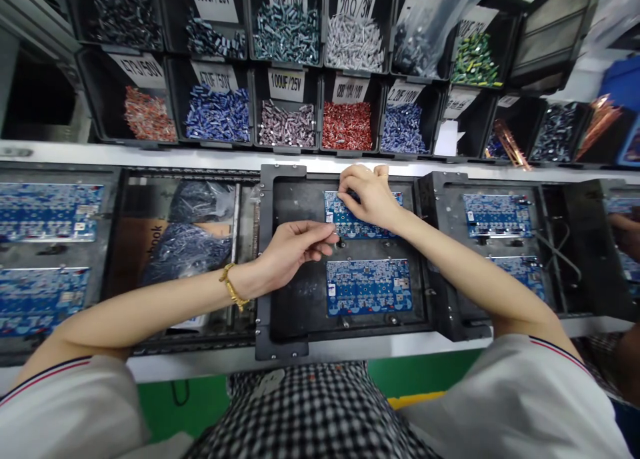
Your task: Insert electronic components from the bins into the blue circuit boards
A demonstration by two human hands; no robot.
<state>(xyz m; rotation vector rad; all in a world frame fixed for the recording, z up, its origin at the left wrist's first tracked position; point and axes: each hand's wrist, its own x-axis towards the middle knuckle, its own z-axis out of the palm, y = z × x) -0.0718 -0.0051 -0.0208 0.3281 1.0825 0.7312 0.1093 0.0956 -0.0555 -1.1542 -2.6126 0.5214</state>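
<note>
A black carrier frame (290,292) lies in front of me and holds two blue circuit boards. My right hand (367,194) rests on the upper board (350,227), its fingers curled and pinched at the board's top left edge; what they hold is too small to name. My left hand (295,246) hovers at the left edge of that same board, fingertips pinched together near the board's corner, with a gold bracelet (231,287) on the wrist. The lower board (369,287) lies uncovered below both hands.
Two rows of black bins hold small parts: red parts (347,124), blue parts (218,112), grey parts (286,122), orange parts (149,114). More carriers with blue boards lie left (47,211) and right (497,214). Another person's hand (629,232) shows at far right.
</note>
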